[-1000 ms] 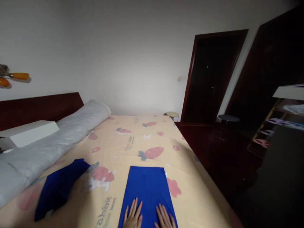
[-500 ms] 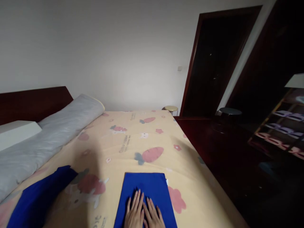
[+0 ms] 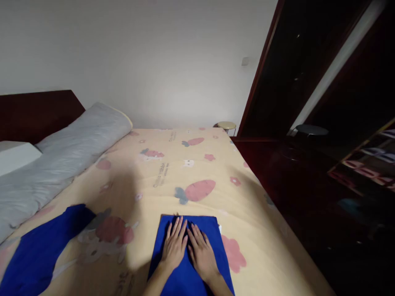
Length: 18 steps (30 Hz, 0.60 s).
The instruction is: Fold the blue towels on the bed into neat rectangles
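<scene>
A folded blue cloth (image 3: 212, 230) lies as a narrow rectangle on the cream bedsheet (image 3: 173, 176) printed with strawberries and rabbits. My left hand (image 3: 174, 244) and my right hand (image 3: 202, 250) rest flat on it side by side, palms down, fingers stretched toward its far edge. Neither hand holds anything. A second blue cloth (image 3: 40, 250), loose and unfolded, lies on the sheet at the lower left, well apart from my hands.
A long grey bolster (image 3: 61, 152) runs along the dark wooden headboard (image 3: 37, 111) at left, with a white box (image 3: 15, 156) on it. The bed's right edge drops to a dark floor. A small round stool (image 3: 226, 125), a dark doorway (image 3: 284, 70) and shelves (image 3: 367, 164) stand at the right.
Both hands slid forward along the folded blue cloth and came together near its far end. The view tipped down and shifted right.
</scene>
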Each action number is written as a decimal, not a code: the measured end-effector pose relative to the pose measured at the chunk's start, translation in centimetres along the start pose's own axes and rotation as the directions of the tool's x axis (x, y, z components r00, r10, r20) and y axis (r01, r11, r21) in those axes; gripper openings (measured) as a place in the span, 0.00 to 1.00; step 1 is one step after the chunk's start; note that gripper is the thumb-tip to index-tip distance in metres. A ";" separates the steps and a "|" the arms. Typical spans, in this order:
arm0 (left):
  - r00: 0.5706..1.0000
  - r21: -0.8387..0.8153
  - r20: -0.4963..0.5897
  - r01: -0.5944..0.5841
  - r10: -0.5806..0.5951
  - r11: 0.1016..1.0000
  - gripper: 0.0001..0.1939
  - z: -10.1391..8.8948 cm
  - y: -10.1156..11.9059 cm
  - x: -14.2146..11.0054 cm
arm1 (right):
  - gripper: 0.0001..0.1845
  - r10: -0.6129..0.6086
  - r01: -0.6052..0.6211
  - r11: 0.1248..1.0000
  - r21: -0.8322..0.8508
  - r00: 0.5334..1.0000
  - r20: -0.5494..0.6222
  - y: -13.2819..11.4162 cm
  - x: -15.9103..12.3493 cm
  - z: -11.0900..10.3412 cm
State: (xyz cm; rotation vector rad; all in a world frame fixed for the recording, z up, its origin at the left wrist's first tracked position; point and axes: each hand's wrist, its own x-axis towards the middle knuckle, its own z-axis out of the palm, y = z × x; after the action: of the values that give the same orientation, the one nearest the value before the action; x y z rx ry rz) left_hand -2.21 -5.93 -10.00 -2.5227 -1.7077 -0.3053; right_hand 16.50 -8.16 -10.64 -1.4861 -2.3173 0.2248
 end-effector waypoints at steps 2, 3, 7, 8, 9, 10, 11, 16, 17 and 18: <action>0.996 0.012 0.015 0.089 -0.090 0.996 0.28 1.0 -1.7 0.9 | 0.29 -0.005 0.005 1.000 -0.003 0.996 0.085 2.0 1.6 -0.2; 0.990 0.021 0.020 0.141 -0.141 0.990 0.28 1.4 -2.9 0.9 | 0.30 0.010 -0.008 1.000 -0.017 0.993 0.114 3.7 1.6 -0.5; 0.971 0.041 0.040 0.236 -0.238 0.971 0.29 1.9 -7.3 -0.4 | 0.33 0.148 -0.141 0.984 -0.111 0.987 0.065 10.4 -0.7 -1.6; 0.970 0.045 0.049 0.238 -0.240 0.970 0.29 1.6 -7.6 -0.5 | 0.33 0.167 -0.160 0.979 -0.125 0.985 0.050 11.3 -1.2 -1.8; 0.969 0.051 0.054 0.240 -0.243 0.969 0.29 1.2 -7.6 -0.4 | 0.33 0.175 -0.167 0.977 -0.133 0.983 0.051 11.6 -1.4 -1.9; 0.968 0.061 0.052 0.244 -0.247 0.968 0.30 0.7 -7.2 -0.2 | 0.33 0.183 -0.174 0.975 -0.140 0.981 0.056 11.4 -1.4 -2.0; 0.969 0.071 0.043 0.239 -0.242 0.968 0.30 0.2 -6.3 0.0 | 0.33 0.206 -0.197 0.969 -0.148 0.977 0.053 10.6 -1.3 -2.1; 1.000 0.020 -0.023 0.021 -0.021 1.000 0.32 -1.1 2.0 -1.1 | 0.33 0.345 -0.356 0.928 -0.107 0.932 -0.111 2.1 -1.4 0.1; 0.999 0.003 -0.030 -0.025 0.025 1.000 0.33 -0.8 3.6 -2.1 | 0.31 0.292 -0.302 0.950 -0.082 0.950 -0.111 0.4 -2.1 1.0; 0.998 -0.005 -0.041 -0.043 0.043 0.999 0.33 -0.3 5.0 -3.4 | 0.30 0.219 -0.225 0.972 -0.060 0.971 -0.098 -1.0 -3.1 1.9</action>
State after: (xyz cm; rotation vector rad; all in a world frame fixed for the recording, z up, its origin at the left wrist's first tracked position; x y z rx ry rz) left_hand 1.14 -10.95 -10.22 -2.5356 -1.6380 -0.3568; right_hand 16.07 -11.22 -12.72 -1.7547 -2.1069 0.1318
